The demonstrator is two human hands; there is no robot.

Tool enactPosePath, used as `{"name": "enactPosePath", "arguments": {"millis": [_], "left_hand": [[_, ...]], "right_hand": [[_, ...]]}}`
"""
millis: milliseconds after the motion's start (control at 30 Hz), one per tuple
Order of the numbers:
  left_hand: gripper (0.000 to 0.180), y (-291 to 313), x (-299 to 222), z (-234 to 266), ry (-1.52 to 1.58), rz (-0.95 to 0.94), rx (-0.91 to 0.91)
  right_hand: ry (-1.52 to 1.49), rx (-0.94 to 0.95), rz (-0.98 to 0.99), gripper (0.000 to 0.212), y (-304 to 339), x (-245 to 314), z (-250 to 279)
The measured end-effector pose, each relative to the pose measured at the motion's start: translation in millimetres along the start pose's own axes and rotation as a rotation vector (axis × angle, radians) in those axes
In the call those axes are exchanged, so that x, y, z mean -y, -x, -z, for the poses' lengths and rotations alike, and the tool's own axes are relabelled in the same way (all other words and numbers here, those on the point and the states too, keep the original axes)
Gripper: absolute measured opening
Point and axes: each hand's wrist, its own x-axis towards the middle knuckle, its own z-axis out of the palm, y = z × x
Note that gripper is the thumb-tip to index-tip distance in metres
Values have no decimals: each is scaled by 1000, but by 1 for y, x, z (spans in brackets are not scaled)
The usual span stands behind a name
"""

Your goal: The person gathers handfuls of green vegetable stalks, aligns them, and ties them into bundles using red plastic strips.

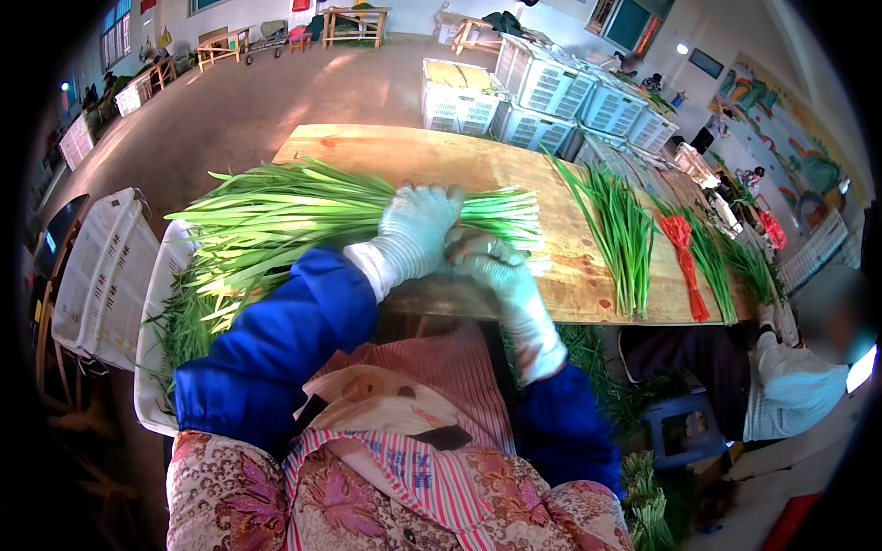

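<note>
A thick bundle of garlic chives (303, 207) lies across the wooden table (367, 142), leaves to the left and pale cut stems to the right. My left hand (421, 225), in a whitish glove, is wrapped over the bundle near its stems. Just right of it and nearer to me, my gloved right hand (491, 262) has its fingers curled in at the bundle's near side. What those fingers hold, if anything, is hidden, and they are slightly blurred. Another, smaller bunch of chives (620, 243) lies to the right.
Red ties (684, 262) lie over more chives farther right, beside a seated co-worker (799, 386). At my left stands a white crate (152, 340) with greens. Stacked plastic crates (547, 83) stand beyond the table. A blue stool (684, 427) is below right.
</note>
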Motion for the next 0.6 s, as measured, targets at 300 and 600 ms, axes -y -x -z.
{"name": "enactPosePath", "arguments": {"millis": [300,600], "left_hand": [[79,-1,-20,8,-333,-116,-20],[59,15,-28,-19,-340,35,-201]], "right_hand": [[73,-181,-74,6,21,-43,-6],[930,-238,785,7,20,-19,-5]]}}
